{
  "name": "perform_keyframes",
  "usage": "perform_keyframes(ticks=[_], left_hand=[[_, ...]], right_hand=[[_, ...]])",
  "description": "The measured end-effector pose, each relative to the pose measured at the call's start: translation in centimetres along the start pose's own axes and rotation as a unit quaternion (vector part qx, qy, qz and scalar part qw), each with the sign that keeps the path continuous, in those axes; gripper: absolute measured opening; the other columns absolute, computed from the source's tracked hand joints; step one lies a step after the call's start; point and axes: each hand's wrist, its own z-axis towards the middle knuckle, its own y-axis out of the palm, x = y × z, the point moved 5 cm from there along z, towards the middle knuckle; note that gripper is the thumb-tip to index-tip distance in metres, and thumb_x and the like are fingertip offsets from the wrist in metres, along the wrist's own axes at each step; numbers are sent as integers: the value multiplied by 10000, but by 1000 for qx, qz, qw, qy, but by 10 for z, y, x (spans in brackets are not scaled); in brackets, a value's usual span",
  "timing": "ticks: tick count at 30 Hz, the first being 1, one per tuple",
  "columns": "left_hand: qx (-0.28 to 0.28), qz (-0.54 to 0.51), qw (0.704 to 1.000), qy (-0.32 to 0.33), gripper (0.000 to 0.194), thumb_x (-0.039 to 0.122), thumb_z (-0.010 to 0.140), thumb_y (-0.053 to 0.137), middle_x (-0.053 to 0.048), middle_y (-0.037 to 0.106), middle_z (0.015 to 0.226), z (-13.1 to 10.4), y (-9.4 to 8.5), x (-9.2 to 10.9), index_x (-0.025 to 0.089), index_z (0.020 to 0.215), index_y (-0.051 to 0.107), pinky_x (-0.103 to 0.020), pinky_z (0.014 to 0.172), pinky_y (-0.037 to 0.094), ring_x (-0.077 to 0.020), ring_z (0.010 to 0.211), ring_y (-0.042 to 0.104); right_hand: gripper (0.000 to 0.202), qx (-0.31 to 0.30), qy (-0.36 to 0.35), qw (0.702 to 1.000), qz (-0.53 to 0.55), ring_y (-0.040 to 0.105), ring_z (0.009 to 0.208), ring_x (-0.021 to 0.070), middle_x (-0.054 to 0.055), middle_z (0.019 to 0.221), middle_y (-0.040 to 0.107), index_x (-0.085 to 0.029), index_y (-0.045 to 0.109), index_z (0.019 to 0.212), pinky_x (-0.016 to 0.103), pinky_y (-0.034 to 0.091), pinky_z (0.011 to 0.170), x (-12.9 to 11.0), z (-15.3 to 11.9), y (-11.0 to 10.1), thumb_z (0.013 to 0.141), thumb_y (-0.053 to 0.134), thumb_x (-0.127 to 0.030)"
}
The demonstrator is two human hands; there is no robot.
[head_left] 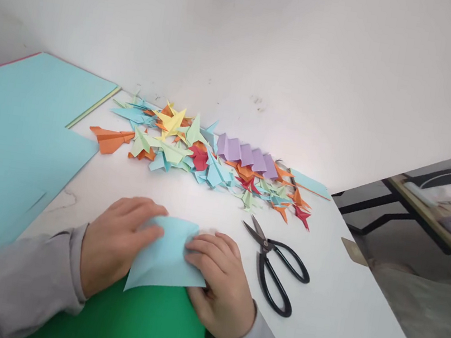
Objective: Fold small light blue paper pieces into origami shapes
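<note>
A light blue sheet of paper (pixel 168 256) is held between my two hands, its near edge lifted over a green surface (pixel 134 325). My left hand (pixel 121 244) grips its left side, with thumb and fingers at the upper left corner. On the opposite side, my right hand (pixel 219 281) has its fingers curled over the paper's right edge and its thumb underneath. To the right of my right hand lie black-handled scissors (pixel 267 246), blades slightly parted. Beyond the hands spreads a pile of folded paper planes (pixel 173 150) in orange, green, yellow, blue and red.
Large light blue sheets (pixel 10 159) cover the left of the white table (pixel 340 310). A pleated purple paper strip (pixel 247 155) rests on the pile. Another blue piece (pixel 310 183) lies by the wall (pixel 244 42). Past the table's right edge stands a black-framed table (pixel 427 207).
</note>
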Motion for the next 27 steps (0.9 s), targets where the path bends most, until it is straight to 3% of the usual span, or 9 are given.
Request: perform_keyframes(ticks=[2, 4, 11, 17, 23, 27], left_hand=[[-20, -37, 997, 68, 320, -12, 752, 339, -53, 614, 1026, -4, 3, 5, 160, 841, 594, -354, 814, 411, -197, 988, 495], [-46, -62, 994, 79, 336, -2, 741, 348, -47, 638, 998, -8, 4, 7, 162, 883, 604, -357, 831, 414, -190, 966, 511], [-79, -109, 991, -23, 285, 193, 691, 482, -77, 644, 1007, -9, -7, 9, 169, 935, 627, -475, 1028, 235, -223, 1032, 506], [-86, -112, 989, -54, 201, 238, 783, 464, -33, 670, 953, -8, -5, 3, 204, 767, 661, -470, 1053, 171, -191, 1021, 529], [-68, -110, 986, -108, 258, 250, 828, 437, 6, 683, 779, -8, -1, -2, 209, 681, 646, -430, 1027, 243, -162, 938, 554], [-24, -111, 981, -160, 274, 283, 826, 455, 2, 612, 605, -7, -1, -3, 182, 608, 586, -410, 939, 351, -167, 830, 561]], right_hand=[[196, -7, 6, 1000, 0, 559, 894, 214, 55, 888, 644, -179, 559, 833, 435, 327, 879, 0, -1, -1, 651, 537, -109], [176, -4, 12, 1000, 2, 559, 901, 208, 46, 888, 649, -188, 561, 838, 430, 313, 894, 2, -2, -2, 675, 552, -123], [21, 8, 89, 996, 25, 559, 907, 209, 18, 832, 671, -220, 572, 749, 447, 290, 912, 11, -2, -2, 754, 579, -201], [54, 15, 139, 989, 50, 562, 906, 219, 18, 808, 687, -223, 600, 709, 461, 299, 902, 16, -3, 0, 760, 585, -231], [250, 74, 244, 966, 47, 602, 798, 209, 26, 671, 659, -199, 537, 547, 463, 318, 898, 20, -5, -2, 747, 594, -338], [239, 103, 294, 950, 30, 600, 789, 205, 33, 711, 648, -195, 524, 575, 457, 349, 876, 18, -7, 0, 736, 603, -353]])
